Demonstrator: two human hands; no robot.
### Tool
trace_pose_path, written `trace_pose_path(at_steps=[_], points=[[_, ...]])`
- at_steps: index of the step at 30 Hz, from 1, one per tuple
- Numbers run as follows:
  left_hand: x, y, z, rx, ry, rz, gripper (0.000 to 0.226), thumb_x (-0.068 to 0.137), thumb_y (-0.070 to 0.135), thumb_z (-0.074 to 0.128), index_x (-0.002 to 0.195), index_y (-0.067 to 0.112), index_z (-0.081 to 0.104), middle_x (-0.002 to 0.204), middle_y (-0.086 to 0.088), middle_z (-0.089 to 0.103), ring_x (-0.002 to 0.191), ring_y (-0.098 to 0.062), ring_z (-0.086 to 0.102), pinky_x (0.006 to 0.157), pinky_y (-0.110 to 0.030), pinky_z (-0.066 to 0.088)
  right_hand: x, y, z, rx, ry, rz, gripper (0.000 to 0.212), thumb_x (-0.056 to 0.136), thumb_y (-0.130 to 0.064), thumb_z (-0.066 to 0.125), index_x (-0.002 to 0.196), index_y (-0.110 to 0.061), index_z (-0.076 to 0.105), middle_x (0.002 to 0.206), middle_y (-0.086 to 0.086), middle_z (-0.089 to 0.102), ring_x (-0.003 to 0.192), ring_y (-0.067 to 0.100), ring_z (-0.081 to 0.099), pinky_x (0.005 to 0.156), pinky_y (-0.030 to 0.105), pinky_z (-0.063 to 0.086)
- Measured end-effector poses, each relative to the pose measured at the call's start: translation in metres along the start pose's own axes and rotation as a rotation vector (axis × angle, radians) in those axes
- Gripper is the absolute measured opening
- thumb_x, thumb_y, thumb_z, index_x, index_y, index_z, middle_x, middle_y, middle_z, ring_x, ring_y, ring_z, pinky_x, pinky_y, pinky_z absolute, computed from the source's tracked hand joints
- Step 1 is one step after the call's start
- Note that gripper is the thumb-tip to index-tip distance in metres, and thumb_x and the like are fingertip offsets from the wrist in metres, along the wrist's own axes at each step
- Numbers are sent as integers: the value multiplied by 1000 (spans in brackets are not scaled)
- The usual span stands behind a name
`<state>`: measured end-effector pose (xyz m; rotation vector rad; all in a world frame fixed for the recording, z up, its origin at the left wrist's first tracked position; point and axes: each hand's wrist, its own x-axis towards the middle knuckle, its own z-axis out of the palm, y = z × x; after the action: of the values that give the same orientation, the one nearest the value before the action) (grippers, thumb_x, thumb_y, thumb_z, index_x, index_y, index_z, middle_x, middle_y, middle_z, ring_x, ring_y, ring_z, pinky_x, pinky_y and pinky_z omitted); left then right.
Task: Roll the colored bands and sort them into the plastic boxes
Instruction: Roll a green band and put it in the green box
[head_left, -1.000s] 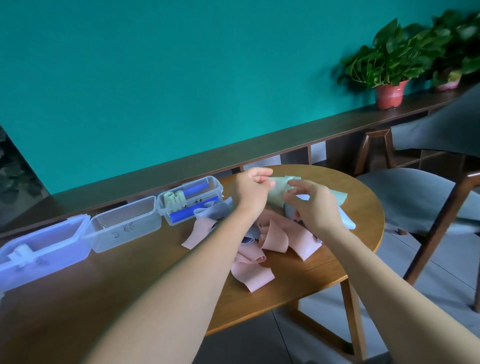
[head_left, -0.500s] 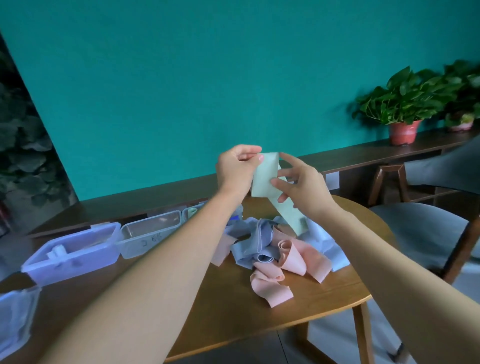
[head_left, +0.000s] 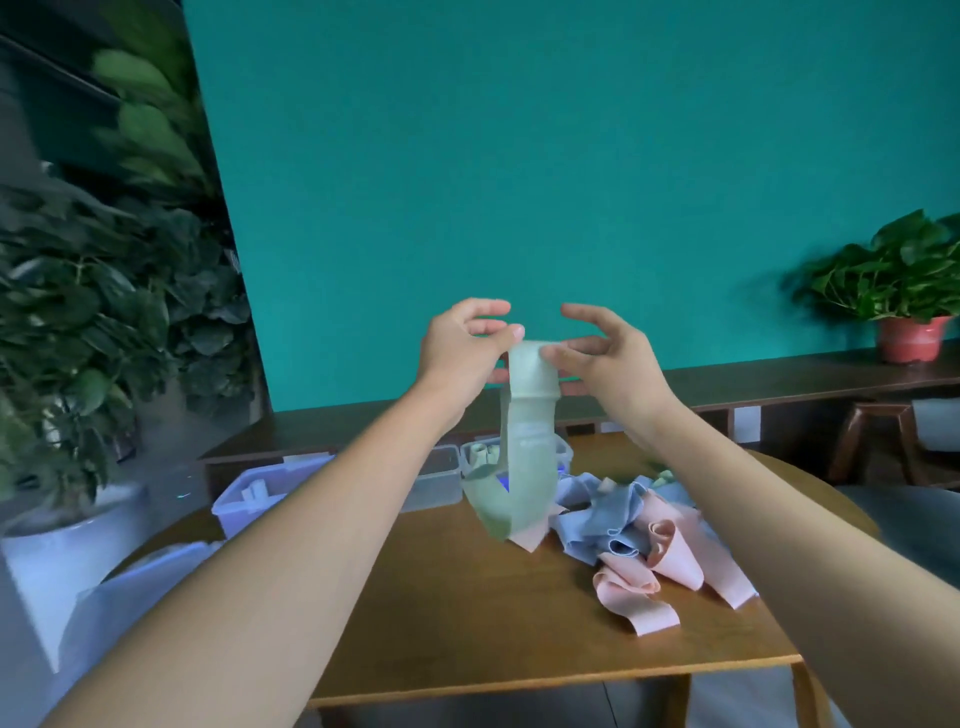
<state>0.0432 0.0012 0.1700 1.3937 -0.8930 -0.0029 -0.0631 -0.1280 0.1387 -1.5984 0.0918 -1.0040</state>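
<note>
Against the teal wall (head_left: 571, 156) I am holding the pale green band (head_left: 527, 415) up between my hands, left hand (head_left: 462, 345) and right hand (head_left: 602, 353) pinching its top edge level, its length hanging straight down toward the table (head_left: 519, 623).

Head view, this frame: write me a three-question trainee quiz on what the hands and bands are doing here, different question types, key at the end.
1. True or false: both the left hand and the right hand pinch the top of the green band, held up in the air.
2. Multiple choice: the loose pile of bands on the wooden table shows which colours? A) pink and blue B) red and yellow C) black and white
3. Fill in: the lower end of the green band hangs down in front of the plastic ____ at the table's far edge.

Key: 1 true; 2 A; 3 boxes
</note>
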Motion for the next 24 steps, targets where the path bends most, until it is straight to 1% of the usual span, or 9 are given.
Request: trace_pose_path(at_steps=[5,8,9,11,13,17,20,22,24], points=[[-38,16,-52,-30,-58,-11,26,88,8,74,110,21,68,121,-7,63,107,-21,68,82,-39,61,-20,-23,39,76,-65,85,41,89,-4,75,126,-7,58,102,19,72,71,18,73,67,28,62],[-68,19,-79,73,-161,8,36,81,5,81,112,21,70,111,9,71,103,-7,70,88,-25,57,-32,-25,59,86,-86,110,21,89,-5,75,105,-6,61,94,16,68,69,21,69,67,30,62],[-76,17,-85,103,-182,4,37,78,1,82,109,18,71,105,12,73,98,-4,71,86,-22,56,-35,-24,64,80,-98,111,16,89,-5,75,97,-7,61,93,15,68,73,22,68,72,35,63],[-87,11,-95,142,-154,-1,34,74,-4,83,102,14,74,109,11,71,95,-7,73,90,-24,56,-42,-21,74,83,-164,116,14,87,-9,77,89,-8,63,90,12,69,83,24,67,90,48,57],[-95,8,-104,174,-63,14,26,74,-2,84,94,13,76,115,2,71,93,-9,74,92,-25,56,-48,-20,83,74,-279,117,21,82,-16,83,90,-5,67,91,11,72,88,25,66,96,50,53],[-101,5,-121,322,43,83,14,79,15,85,92,15,79,93,5,78,87,-6,74,89,-24,56,-58,-18,91,-65,-436,66,30,72,-11,88,95,-6,69,102,4,78,95,23,74,92,30,55],[-108,4,-128,428,44,104,10,84,19,81,93,14,79,86,6,77,77,-1,71,76,-17,54,-61,-17,96,-162,-432,39,24,75,-6,86,95,-4,72,97,7,79,84,16,74,81,23,53],[-112,4,-132,452,23,102,8,86,20,79,92,14,78,81,6,77,66,-2,68,64,-13,48,-61,-18,100,-230,-419,4,18,73,-13,89,86,-14,76,92,6,75,76,15,68,75,23,50],[-115,6,-138,454,-29,102,6,89,19,76,92,14,77,74,6,75,60,-7,66,60,-13,46,-59,-18,101,-306,-435,-22,19,69,-22,92,81,-21,77,92,5,67,77,15,59,74,26,47]])
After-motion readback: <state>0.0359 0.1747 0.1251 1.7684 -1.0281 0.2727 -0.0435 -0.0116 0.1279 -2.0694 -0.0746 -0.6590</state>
